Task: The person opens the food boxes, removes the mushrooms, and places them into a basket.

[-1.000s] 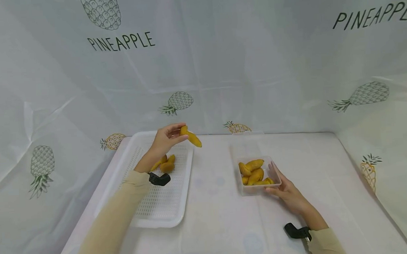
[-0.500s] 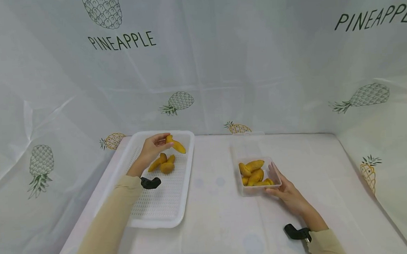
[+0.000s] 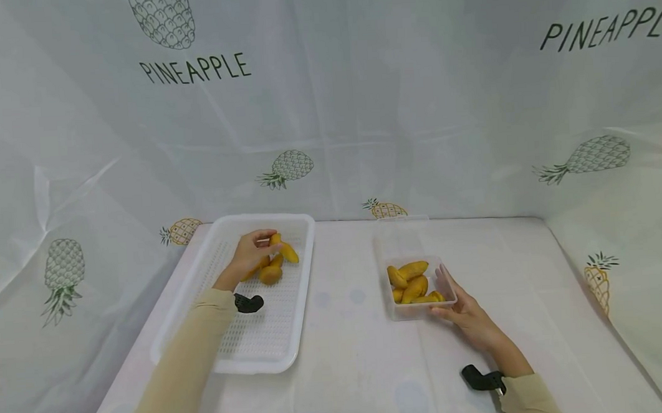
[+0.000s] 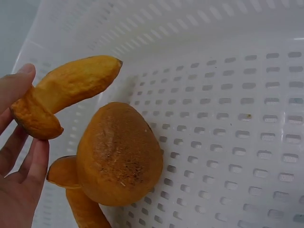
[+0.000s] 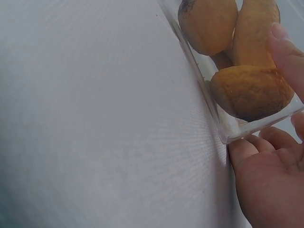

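Low in the white perforated basket (image 3: 299,308) my left hand (image 3: 250,254) pinches a yellow mushroom (image 4: 71,88) by its cap. The curved stem points away from the fingers. Close beneath it lie other mushrooms; the biggest shows a rounded brown top (image 4: 121,156). Over on the right, a clear plastic box (image 3: 409,313) holds several yellow mushrooms (image 3: 416,287). My right hand (image 3: 472,321) grips that box at its near right corner, thumb at the front and fingers along the right side. In the right wrist view the mushrooms (image 5: 254,92) show inside the clear wall.
The box's clear lid (image 3: 402,237) lies folded back behind it. A pale tabletop (image 3: 344,343) separates basket and box. A white sheet printed with pineapples (image 3: 326,107) hangs around the back and sides.
My left hand, holding the mushroom, has come leftward from near the basket's right rim, then down close to the other mushrooms. The right hand and the box have stayed put.
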Demonstrator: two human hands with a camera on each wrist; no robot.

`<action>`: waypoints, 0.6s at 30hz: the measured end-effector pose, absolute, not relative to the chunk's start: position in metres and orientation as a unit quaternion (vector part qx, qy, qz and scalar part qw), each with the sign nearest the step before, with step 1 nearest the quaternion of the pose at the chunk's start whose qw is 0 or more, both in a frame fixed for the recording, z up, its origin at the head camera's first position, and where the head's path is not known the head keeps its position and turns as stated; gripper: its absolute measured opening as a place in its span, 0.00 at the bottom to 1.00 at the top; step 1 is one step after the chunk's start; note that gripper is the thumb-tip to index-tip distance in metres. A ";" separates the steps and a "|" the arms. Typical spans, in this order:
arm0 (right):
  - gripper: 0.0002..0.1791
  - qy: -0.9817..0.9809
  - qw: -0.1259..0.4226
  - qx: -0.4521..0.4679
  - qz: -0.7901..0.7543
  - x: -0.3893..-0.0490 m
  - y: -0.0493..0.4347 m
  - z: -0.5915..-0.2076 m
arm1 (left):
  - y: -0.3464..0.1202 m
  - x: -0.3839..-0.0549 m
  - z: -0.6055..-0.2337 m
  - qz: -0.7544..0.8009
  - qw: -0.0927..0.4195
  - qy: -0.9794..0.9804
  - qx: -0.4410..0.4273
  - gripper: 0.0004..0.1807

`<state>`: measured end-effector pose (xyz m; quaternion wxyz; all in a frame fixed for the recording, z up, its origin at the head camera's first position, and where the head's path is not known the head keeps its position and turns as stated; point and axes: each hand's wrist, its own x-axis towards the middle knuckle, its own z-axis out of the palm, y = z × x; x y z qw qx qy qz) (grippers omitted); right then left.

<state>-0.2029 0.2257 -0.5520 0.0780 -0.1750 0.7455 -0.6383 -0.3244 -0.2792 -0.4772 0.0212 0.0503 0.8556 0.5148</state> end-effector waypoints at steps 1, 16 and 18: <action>0.53 0.746 0.079 -0.175 -0.638 -0.203 0.226 -0.552 | -0.279 -0.325 -0.478 0.510 0.021 0.858 0.054 0.29; 0.53 0.741 0.083 -0.182 -0.641 -0.203 0.226 -0.552 | -0.270 -0.322 -0.474 0.441 0.022 0.893 0.083 0.23; 0.53 0.742 0.082 -0.180 -0.641 -0.202 0.226 -0.551 | -0.270 -0.322 -0.473 0.438 0.018 0.895 0.084 0.22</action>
